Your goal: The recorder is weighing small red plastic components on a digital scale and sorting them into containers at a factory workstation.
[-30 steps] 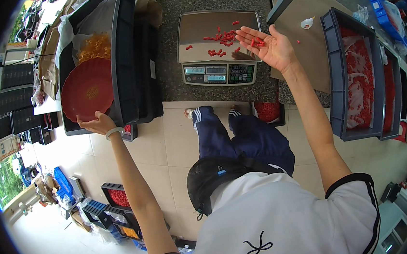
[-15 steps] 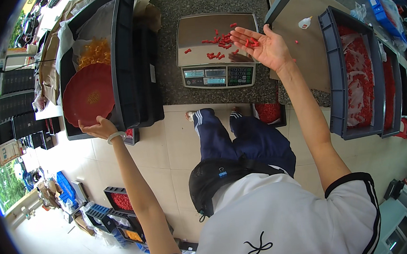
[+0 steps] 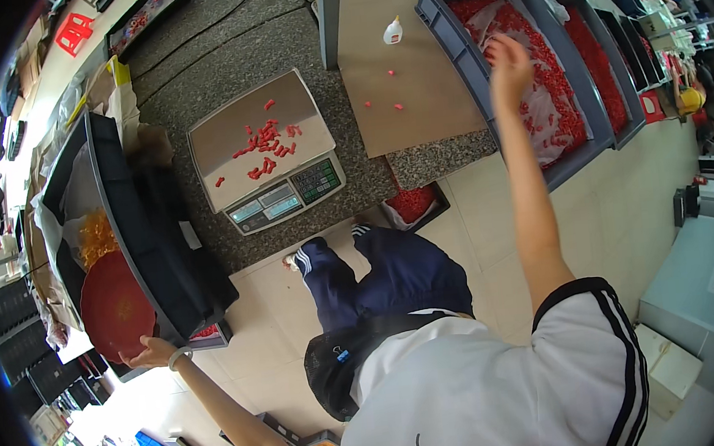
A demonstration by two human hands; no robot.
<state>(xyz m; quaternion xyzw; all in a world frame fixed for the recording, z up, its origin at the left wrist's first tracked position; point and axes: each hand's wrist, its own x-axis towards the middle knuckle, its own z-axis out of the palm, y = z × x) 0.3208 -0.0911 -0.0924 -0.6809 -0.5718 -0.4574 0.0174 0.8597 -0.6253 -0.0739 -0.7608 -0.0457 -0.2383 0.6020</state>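
My left hand (image 3: 148,352) grips the rim of a round dark red plate (image 3: 118,308), fingers at its near edge. The plate leans in a black crate (image 3: 123,218), beside a heap of translucent orange pieces (image 3: 97,237). My right hand (image 3: 511,63) is over a grey crate (image 3: 453,34) of small red pieces (image 3: 563,103), with its fingers curled; what they hold, if anything, is hidden. Between my hands stands a counting scale (image 3: 282,194) with a shiny metal pan (image 3: 218,142). Several small red plastic pieces (image 3: 269,137) lie scattered on the pan.
On brown board (image 3: 417,128) lie a few red bits and a white squeeze bottle (image 3: 392,31). A metal post (image 3: 330,21) rises behind the scale. More crates of red pieces (image 3: 598,66) stand at right; another red-filled box (image 3: 411,205) is below the counter.
My right hand has gone from above the scale, palm up with red pieces, to the grey crate at right, fingers now curled. My left hand still holds the plate. The whole view has turned.
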